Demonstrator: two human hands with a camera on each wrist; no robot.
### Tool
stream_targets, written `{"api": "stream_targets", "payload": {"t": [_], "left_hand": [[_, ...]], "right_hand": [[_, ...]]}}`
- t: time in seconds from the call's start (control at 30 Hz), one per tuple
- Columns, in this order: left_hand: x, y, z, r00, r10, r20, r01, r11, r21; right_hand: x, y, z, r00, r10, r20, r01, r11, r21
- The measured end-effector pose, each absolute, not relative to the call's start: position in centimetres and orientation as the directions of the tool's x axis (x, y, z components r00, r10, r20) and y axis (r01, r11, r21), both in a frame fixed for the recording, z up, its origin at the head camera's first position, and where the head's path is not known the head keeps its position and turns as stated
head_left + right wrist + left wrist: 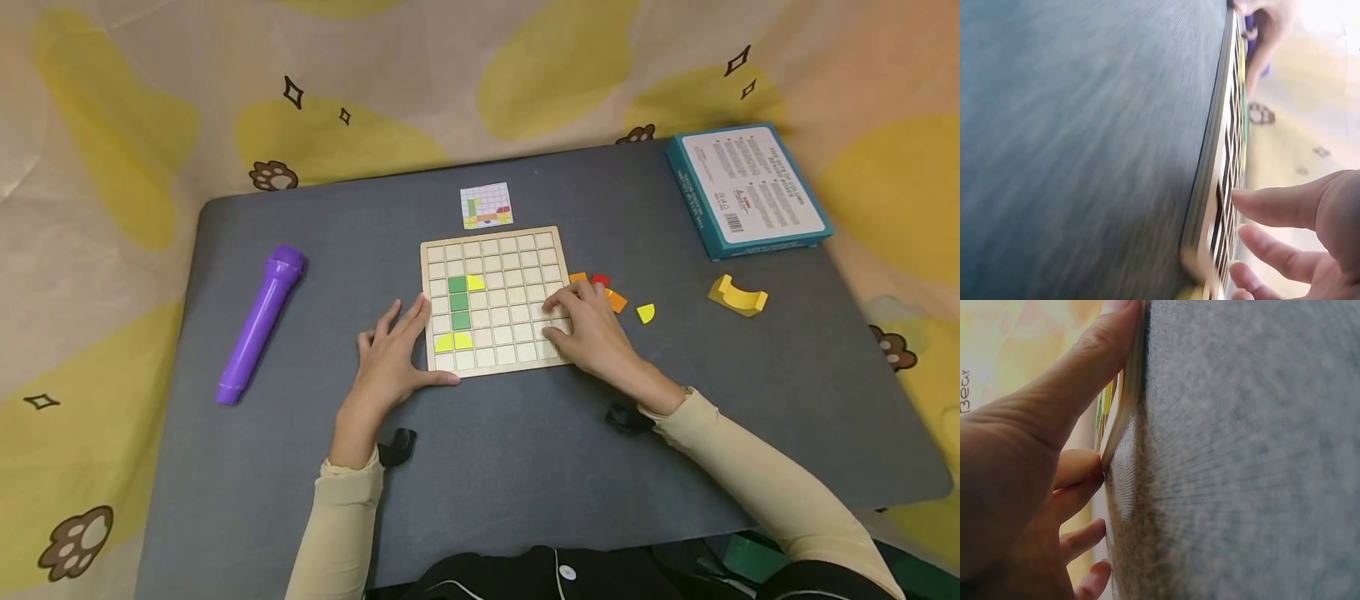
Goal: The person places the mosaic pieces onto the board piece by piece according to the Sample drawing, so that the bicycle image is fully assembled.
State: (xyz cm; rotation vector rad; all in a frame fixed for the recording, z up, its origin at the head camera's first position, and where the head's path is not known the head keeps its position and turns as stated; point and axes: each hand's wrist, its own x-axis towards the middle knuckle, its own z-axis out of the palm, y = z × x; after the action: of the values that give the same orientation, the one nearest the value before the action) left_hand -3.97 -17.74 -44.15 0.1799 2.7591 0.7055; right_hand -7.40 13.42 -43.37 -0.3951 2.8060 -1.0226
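A wooden grid board [501, 315] lies flat on the grey table. Several green squares [460, 302] form a column on it, with a yellow quarter-circle piece [476, 283] beside the top one and two more yellow pieces near the lower left. My left hand [390, 354] steadies the board, straight fingers along its left edge and thumb at the front edge. Over the right-hand cells, my right hand [588, 329] has thumb and fingers bent and apart; no piece shows between them in the right wrist view. Its fingers partly hide orange pieces [617, 301] and a red piece [600, 280].
A pattern card [487, 206] lies behind the board. To the right are a loose yellow quarter-circle [646, 313], a yellow curved block [737, 298] and a teal box [753, 187]. A purple toy microphone [262, 325] lies at the left.
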Motion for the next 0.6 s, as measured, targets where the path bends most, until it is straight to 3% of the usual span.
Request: {"api": "stream_targets", "payload": {"t": [0.6], "left_hand": [[-4.0,-17.8,-44.3,-0.953,0.188,-0.237,0.05,0.871,0.489]], "right_hand": [[-6.6,17.9,-43.3,-0.97,-0.205,-0.131,-0.087,0.796,-0.599]]}}
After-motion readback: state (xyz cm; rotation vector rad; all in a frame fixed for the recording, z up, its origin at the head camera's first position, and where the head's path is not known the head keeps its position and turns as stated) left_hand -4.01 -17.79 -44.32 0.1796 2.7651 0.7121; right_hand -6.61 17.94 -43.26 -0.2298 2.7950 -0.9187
